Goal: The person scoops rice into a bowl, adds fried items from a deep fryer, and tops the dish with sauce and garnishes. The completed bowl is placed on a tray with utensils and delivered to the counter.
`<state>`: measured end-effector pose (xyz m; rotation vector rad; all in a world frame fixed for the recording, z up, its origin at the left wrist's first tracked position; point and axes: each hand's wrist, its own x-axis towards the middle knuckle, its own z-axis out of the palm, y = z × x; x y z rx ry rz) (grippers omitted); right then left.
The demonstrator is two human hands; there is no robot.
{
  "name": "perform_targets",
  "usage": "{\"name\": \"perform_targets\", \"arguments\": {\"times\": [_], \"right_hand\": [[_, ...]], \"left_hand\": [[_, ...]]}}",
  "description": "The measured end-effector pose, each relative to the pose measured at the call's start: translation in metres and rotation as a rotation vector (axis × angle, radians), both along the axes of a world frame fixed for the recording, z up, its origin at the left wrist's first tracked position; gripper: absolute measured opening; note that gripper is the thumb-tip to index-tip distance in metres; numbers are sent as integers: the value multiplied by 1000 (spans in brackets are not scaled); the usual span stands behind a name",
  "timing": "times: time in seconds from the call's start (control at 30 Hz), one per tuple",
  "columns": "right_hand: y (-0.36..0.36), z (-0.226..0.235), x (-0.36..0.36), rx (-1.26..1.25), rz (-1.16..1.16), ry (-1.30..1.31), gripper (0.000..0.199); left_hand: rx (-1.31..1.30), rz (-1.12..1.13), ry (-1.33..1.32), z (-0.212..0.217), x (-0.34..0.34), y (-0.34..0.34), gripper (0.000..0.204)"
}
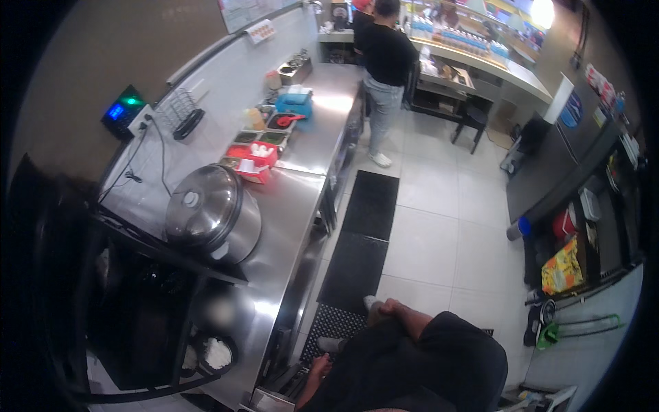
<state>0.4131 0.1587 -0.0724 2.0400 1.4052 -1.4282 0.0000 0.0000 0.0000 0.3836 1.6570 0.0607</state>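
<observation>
My left hand (pixel 320 365) is low beside the front of the steel counter (pixel 292 206), near a metal drawer or open compartment (pixel 271 397). Its fingers are small and partly hidden, so their grip cannot be made out. My right hand (pixel 390 306) is in front of my body, above my foot, with its fingers curled in and nothing visible in them. A dark bowl of white food (pixel 218 353) sits near the counter's front edge, next to a blurred pale round thing (pixel 222 310). Behind them stands a large lidded steel pot (pixel 206 206).
A red caddy (pixel 255 165), ingredient trays (pixel 273 137) and a blue container (pixel 295 101) line the counter. Black mats (pixel 357 254) cover part of the tiled floor. A co-worker in black (pixel 386 62) stands farther along. At right are a refrigerator (pixel 549 161) and shelves with a yellow bag (pixel 563 266).
</observation>
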Motion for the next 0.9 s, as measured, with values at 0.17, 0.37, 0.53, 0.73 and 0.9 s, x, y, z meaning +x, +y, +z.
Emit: {"name": "perform_targets", "arguments": {"times": [0.17, 0.37, 0.53, 0.73, 0.9], "right_hand": [[-12, 35, 21, 157, -164, -16, 59], [48, 6, 4, 257, 866, 150, 58], [81, 38, 65, -221, 331, 360, 57], [86, 29, 155, -325, 681, 141, 57], [91, 30, 151, -372, 984, 56, 55]], "left_hand": [[25, 127, -41, 16, 8, -9, 41], [302, 665, -314, -2, 5, -36, 42], [324, 584, 381, -25, 205, -88, 53], [400, 1104, 598, 30, 418, -184, 48], [407, 1188, 839, 28, 528, -249, 43]]}}
